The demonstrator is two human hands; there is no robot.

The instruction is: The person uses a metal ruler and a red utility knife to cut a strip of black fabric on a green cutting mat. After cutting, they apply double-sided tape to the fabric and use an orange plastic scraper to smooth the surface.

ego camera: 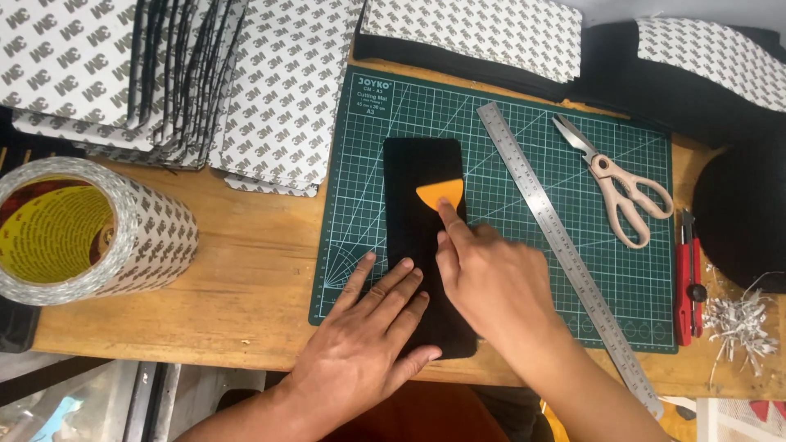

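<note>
Black foam strip [422, 237] lies lengthwise on green cutting mat [491, 221], left hand [372, 336] spread flat pinning its near end, right hand [491, 282] pinching orange scraper [442, 194]; best pressed evenly, strip kept from shifting.

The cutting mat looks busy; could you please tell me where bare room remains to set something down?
On the cutting mat, bare patches lie left of the black strip and between the steel ruler and scissors. Bare wood lies between the tape roll and mat. The back is crowded with backing sheets.
</note>
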